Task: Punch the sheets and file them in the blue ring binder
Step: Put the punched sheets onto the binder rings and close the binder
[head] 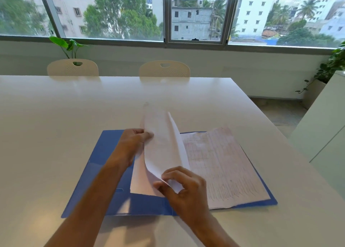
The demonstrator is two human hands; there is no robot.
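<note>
The blue ring binder (97,174) lies open and flat on the white table in front of me. A stack of pinkish gridded sheets (225,164) rests on its right half. Several white sheets (160,144) stand lifted and curled above the binder's middle. My left hand (134,142) pinches their left edge near the top. My right hand (184,187) grips their lower corner between thumb and fingers. The binder's rings are hidden behind the lifted sheets. No punch is in view.
The white table (56,116) stretches away to two cream chairs (164,69) at its far edge. A white cabinet (324,127) stands at the right, with plants (334,63) beside it and a window wall behind.
</note>
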